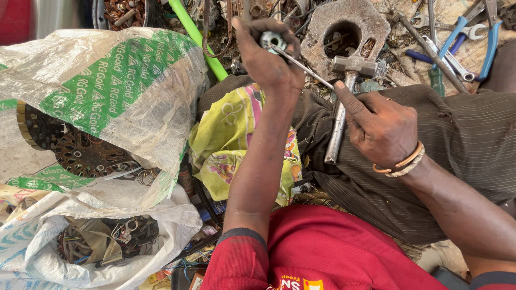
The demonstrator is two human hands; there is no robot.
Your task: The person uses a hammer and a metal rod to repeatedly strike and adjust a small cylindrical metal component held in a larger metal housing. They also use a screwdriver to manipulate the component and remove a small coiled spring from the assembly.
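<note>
Part (272,40): small round grey metal piece, pinched in left hand (269,59), held up over scrap pile, just left of anvil block.
Left grip: fingers curled tight round part, thumb side toward green pipe; closed on part.
Rod (301,65): thin steel shaft, tip set against part, running down-right to right hand (381,129).
Right grip: fingers pressed together round rod end, index finger stretched along shaft; hand resting on lap.
Wrist: tan and orange bangles (400,164) on right wrist.
Hammer (344,102): steel, head up near block, handle lying down across lap, between both hands, touching trouser cloth.
Lap: dark striped trousers (462,134); red shirt (322,252) at bottom of view.
Cloth (231,139): yellow-green printed rag, under left forearm, beside trousers.
Block (344,32): grey hexagonal metal slab with round hole, just above hammer head.
Pipe (199,37): bright green, slanting from top edge down toward left hand.
Tools, upper right: blue-handled pliers (492,43), spanner (470,32), green-handled screwdriver (434,80), all lying on ground, well apart from hands.
Sack (107,86): white and green woven, at left, over round copper-wound motor parts (86,153).
Second sack (107,241): white, lower left, open, holding tangled wire and scrap.
</note>
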